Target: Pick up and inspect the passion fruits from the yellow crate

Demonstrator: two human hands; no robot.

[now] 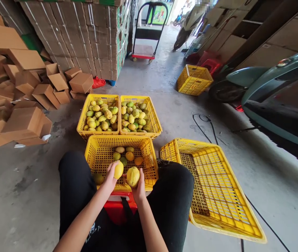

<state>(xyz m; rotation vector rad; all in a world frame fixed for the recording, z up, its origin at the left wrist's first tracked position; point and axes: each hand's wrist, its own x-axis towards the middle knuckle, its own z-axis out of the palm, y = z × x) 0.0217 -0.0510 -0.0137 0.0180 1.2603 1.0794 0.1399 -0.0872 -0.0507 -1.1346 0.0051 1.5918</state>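
My left hand [110, 177] holds a yellow fruit [118, 170] over the near yellow crate [96, 154]. Beside it, my right hand [139, 189] grips a second, larger yellow fruit [133, 176]. Both are above the crate's near rim, between my knees. Several loose yellow and green fruits [127, 155] lie on the crate's floor. Two more yellow crates stand just beyond it: the left crate [82, 120] and the right crate [155, 119], both filled with several yellow-green fruits.
A tilted yellow crate [217, 189] leans at my right knee. Folded cardboard boxes [23, 91] pile up at left, stacked flat cartons [86, 31] behind. A scooter [275, 91], another yellow crate [193, 80], a hand cart [145, 52] and a floor cable [206, 126] lie further right. A red stool [116, 210] is under me.
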